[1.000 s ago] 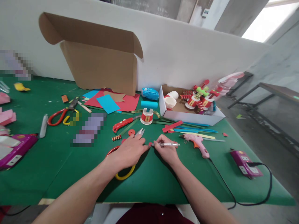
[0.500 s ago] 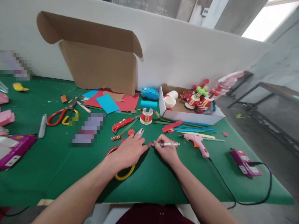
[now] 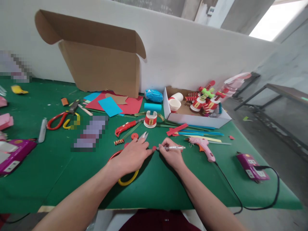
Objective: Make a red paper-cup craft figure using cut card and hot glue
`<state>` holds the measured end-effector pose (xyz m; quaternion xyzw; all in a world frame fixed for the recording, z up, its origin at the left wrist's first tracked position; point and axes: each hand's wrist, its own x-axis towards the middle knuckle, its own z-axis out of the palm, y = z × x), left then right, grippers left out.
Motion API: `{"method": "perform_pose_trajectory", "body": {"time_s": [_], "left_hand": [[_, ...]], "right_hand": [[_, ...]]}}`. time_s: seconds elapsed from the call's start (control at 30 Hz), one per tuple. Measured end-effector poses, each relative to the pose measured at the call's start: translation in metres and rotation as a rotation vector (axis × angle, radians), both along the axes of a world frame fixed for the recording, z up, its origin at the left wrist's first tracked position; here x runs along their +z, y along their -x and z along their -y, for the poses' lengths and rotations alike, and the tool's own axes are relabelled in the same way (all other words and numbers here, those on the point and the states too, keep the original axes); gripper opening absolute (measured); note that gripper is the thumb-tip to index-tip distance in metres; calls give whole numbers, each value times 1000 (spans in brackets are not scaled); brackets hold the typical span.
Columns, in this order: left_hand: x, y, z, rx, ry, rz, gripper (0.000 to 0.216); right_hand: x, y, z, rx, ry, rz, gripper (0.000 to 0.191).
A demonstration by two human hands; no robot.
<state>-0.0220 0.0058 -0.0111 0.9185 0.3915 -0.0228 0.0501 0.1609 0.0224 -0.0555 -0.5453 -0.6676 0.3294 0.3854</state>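
Observation:
My right hand (image 3: pixel 171 154) is closed around a clear-barrelled pen (image 3: pixel 176 148), its tip pointing left at a small red paper piece (image 3: pixel 154 148) on the table. My left hand (image 3: pixel 133 154) lies palm down with its fingers stretched out, one fingertip at the edge of that red piece. Under the left hand is a pair of scissors (image 3: pixel 129 179) with red and yellow handles, blades showing beyond the fingers. A red disc (image 3: pixel 134 136) and a red coiled strip (image 3: pixel 119 141) lie just past it. Farther back stands a red-and-white paper cup (image 3: pixel 150 121) topped by a blue roll (image 3: pixel 153 107).
A red utility knife (image 3: pixel 125 127) lies left of the cup. To the right are a pink glue gun (image 3: pixel 201 147) with its cord and a purple power strip (image 3: pixel 252 167). Behind, a white box (image 3: pixel 199 121) holds decorated cups; coloured paper (image 3: pixel 134 105) lies before a cardboard box (image 3: pixel 103 67).
Both hands, the pen and the red piece keep almost the same places. The view has shifted very slightly.

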Motion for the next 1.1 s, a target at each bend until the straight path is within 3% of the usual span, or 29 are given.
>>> {"method": "perform_pose_trajectory", "body": {"time_s": [1.1], "left_hand": [[1,0,0,-3,-7,29,38]], "right_hand": [[3,1,0,-3,2,1,21]]}}
